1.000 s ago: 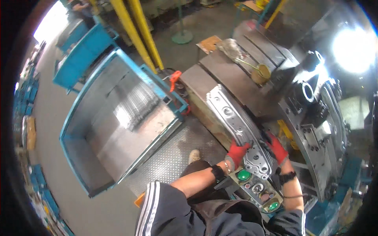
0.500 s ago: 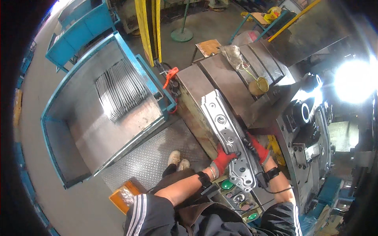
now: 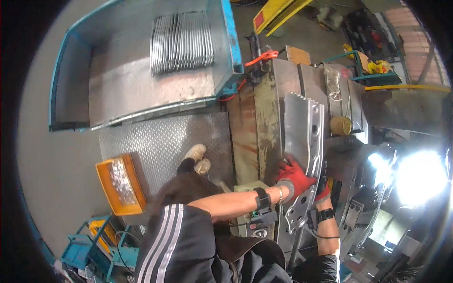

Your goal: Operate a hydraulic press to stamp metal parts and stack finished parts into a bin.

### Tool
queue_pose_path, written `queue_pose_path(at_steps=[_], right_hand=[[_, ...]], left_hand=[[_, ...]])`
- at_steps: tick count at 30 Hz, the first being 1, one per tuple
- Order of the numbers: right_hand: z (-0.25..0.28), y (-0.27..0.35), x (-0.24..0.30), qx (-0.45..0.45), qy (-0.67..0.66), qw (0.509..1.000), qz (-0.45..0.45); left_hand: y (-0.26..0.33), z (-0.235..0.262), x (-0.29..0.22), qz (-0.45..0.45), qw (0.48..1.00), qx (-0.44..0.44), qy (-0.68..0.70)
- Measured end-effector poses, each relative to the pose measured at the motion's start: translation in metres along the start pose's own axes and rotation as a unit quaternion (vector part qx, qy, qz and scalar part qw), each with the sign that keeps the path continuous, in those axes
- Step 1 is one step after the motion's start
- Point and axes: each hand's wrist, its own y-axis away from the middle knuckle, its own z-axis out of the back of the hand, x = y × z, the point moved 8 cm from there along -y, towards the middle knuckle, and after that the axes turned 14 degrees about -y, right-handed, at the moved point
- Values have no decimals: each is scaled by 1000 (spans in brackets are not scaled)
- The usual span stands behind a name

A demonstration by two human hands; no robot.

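A long, stepped stack of grey stamped metal panels [image 3: 298, 125], with holes along its right side, stands tilted at the near side of the machine bed. My left hand [image 3: 295, 178], in a red glove, holds the stack around its lower middle, its fingers reaching over the left side. Opposite it, my right hand [image 3: 322, 189], also red-gloved, grips the right side; most of its fingers are hidden behind the metal. Several panel edges overlap at the top of the stack. Below my hands is a control box [image 3: 257, 231] with buttons, partly covered by my left arm.
A blue-rimmed metal bin [image 3: 130, 106] at the far left holds a row of similar panels [image 3: 183, 42]. An orange tray [image 3: 137, 203] of small pieces sits on the floor. The slotted machine bed [image 3: 289, 78] carries a yellowish cup [image 3: 340, 125]; a bright lamp [image 3: 420, 179] glares right.
My view has swung, bringing the bin higher in the picture. The stack has turned and tilted, showing its plain left side. My left hand has shifted farther over the panels.
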Motion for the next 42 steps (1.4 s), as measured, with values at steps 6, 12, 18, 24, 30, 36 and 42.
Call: queue_pose_path(at_steps=[6, 12, 18, 24, 30, 36, 42], right_hand=[[25, -10, -6, -5, -45, 999, 8], [40, -14, -7, 33, 82, 995, 51], [36, -30, -25, 77, -4, 997, -16], [-59, -10, -5, 167, 161, 967, 107], [-40, -39, -31, 135, 27, 989, 48], [-51, -60, -35, 92, 1, 995, 34], [-108, -42, -30, 124, -59, 990, -39]], left_hand=[[14, 28, -20, -25, 999, 18, -38], [9, 21, -17, -10, 999, -14, -46], [8, 23, 0, -6, 1000, 28, 11], [-27, 13, 45, -67, 975, 10, 210], [-52, 3, 54, -139, 898, 90, 407], [-37, 8, 54, -163, 795, 243, 531], [-29, 32, 60, -228, 841, 140, 471]])
